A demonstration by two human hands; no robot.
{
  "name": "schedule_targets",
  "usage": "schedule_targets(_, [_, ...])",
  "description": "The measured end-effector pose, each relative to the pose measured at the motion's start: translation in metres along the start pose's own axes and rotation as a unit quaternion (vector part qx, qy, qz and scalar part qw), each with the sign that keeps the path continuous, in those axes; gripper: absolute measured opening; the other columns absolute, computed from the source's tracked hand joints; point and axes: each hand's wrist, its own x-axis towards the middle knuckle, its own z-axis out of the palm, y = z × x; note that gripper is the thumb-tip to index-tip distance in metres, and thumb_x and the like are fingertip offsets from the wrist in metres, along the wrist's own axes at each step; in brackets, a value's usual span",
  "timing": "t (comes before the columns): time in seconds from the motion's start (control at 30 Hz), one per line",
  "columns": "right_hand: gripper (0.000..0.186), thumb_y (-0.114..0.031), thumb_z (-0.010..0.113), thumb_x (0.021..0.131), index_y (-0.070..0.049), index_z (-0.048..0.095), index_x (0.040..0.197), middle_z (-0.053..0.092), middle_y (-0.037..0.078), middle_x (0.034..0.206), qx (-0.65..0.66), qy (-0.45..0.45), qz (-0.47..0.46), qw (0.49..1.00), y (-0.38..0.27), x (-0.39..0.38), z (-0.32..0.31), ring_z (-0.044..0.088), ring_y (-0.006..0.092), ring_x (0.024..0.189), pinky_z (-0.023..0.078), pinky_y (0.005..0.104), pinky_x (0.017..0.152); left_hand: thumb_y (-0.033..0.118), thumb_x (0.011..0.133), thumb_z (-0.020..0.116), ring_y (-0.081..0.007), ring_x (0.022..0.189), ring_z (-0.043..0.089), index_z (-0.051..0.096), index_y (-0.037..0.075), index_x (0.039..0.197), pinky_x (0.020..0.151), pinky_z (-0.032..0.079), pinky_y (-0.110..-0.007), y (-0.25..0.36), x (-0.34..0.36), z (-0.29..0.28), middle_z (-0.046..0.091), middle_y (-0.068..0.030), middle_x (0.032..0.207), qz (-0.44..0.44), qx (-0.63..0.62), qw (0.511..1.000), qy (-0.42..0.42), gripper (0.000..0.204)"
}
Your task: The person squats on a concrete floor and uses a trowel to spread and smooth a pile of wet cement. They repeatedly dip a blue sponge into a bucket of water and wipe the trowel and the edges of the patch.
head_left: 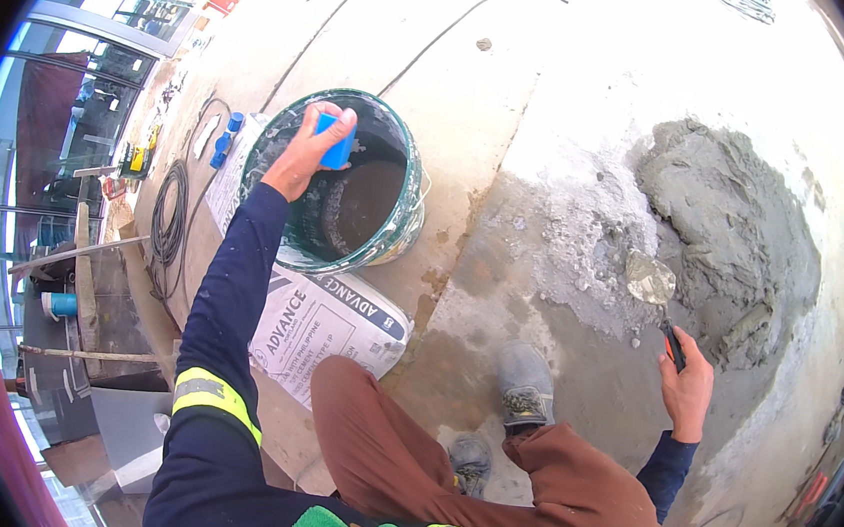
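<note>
Currently, in the head view, my right grip (687, 384) is closed around the black-and-orange handle of a trowel (650, 277), fingers wrapped with no visible gap. The handle's lower end sits in the palm, and the blade reaches out ahead of the knuckles and slightly to the left. I see that blade coated in grey, where a patch of pale powder (581, 222) meets a heap of wet mortar (722, 215); whether it presses into either, I cannot tell. The heap spreads over the concrete floor (458, 76), ahead of the right grip and to its right.

Well to the left, my left grip (303, 156) is pinched on a blue block-like piece (337, 144), thumb across its upper side. The piece stands out from the right side of that hand, over the mouth of a dark green bucket (394, 241); I cannot make out whether it touches the rim. The bucket's walls are smeared with pale residue, and a brownish-grey surface shows inside.

Just below the bucket I find a printed paper bag (332, 321) lying flat, near the brown-trousered left knee (354, 408). A grey shoe (524, 378) rests between bag and mortar.
</note>
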Motion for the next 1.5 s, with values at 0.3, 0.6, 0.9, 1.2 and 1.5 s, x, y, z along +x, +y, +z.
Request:
schedule_targets(0.3, [0.050, -0.002, 0.076, 0.084, -0.005, 0.070, 0.133, 0.077, 0.020, 0.114, -0.011, -0.049, 0.000, 0.999, -0.010, 0.006, 0.003, 0.075, 0.0372, 0.105, 0.056, 0.0411, 0.095, 0.057, 0.080, 0.087, -0.0537, 0.146, 0.047, 0.029, 0.020, 0.166, 0.119, 0.046, -0.056, -0.145, 0.061, 0.041, 0.029, -0.0371, 0.167, -0.077, 0.565, 0.768, -0.292, 0.110])
schedule_targets(0.6, [0.050, -0.003, 0.075, 0.082, -0.002, 0.070, 0.132, 0.076, 0.021, 0.113, -0.033, -0.060, 0.008, 0.998, -0.007, 0.008, -0.003, 0.073, 0.0404, 0.105, 0.055, 0.0430, 0.094, 0.032, 0.082, 0.089, -0.0503, 0.120, 0.069, 0.049, 0.012, 0.148, 0.104, 0.057, -0.056, -0.221, 0.077, 0.085, 0.055, -0.0352, 0.146, 0.007, 0.547, 0.804, -0.232, 0.080])
schedule_targets(0.9, [0.048, -0.003, 0.074, 0.082, 0.000, 0.070, 0.130, 0.076, 0.022, 0.112, -0.040, -0.042, -0.026, 0.998, 0.000, 0.011, 0.000, 0.073, 0.0419, 0.103, 0.055, 0.0445, 0.093, 0.025, 0.094, 0.075, -0.0542, 0.127, 0.063, 0.052, 0.018, 0.149, 0.098, 0.060, -0.056, -0.209, 0.058, 0.098, 0.052, -0.0332, 0.147, -0.028, 0.600, 0.777, -0.189, 0.060])
schedule_targets(1.2, [0.048, -0.004, 0.074, 0.083, -0.002, 0.069, 0.130, 0.076, 0.022, 0.111, -0.052, -0.041, -0.032, 0.997, -0.018, -0.003, 0.007, 0.072, 0.0423, 0.104, 0.055, 0.0445, 0.092, 0.034, 0.078, 0.089, -0.0476, 0.133, 0.058, 0.050, 0.024, 0.154, 0.098, 0.057, -0.058, -0.224, 0.039, 0.063, 0.058, -0.0243, 0.145, -0.078, 0.591, 0.780, -0.191, 0.086])
schedule_targets(1.5, [0.044, -0.011, 0.077, 0.085, -0.007, 0.072, 0.129, 0.077, 0.021, 0.109, -0.004, -0.002, -0.003, 1.000, -0.001, 0.003, -0.004, 0.073, 0.0419, 0.102, 0.056, 0.0442, 0.088, 0.030, 0.088, 0.072, -0.0257, 0.110, 0.067, 0.057, 0.017, 0.143, 0.087, 0.060, -0.047, -0.085, -0.004, -0.015, 0.064, -0.0086, 0.126, -0.169, -0.163, 0.957, -0.170, 0.058])
